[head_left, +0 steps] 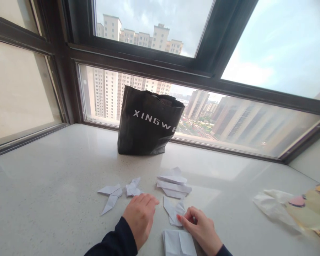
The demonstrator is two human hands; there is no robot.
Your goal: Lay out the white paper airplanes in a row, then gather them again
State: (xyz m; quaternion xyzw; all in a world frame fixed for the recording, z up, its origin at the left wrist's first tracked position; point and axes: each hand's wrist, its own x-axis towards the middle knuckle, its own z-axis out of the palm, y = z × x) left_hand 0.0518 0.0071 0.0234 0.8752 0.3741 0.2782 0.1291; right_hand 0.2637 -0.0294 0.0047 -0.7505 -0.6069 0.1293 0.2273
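On the windowsill [56, 185], pinches V-shaped folded paper [172, 215] in the right hand [202, 227], curls the left hand [140, 216] loosely, with its hold unclear.

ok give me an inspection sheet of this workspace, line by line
Surface: pale speckled countertop, with light reflections
Paper pieces: left V-shaped paper, small folded paper, folded strips, middle V-shaped paper, square folded paper
Clutter: black bag standing upright; crumpled patterned item at right, kind unclear
Left hand: by the small folded paper, contact unclear
Right hand: fingertip on the middle V-shaped paper
Cables: nothing seen
Surroundings: dark window frame, tower blocks outside
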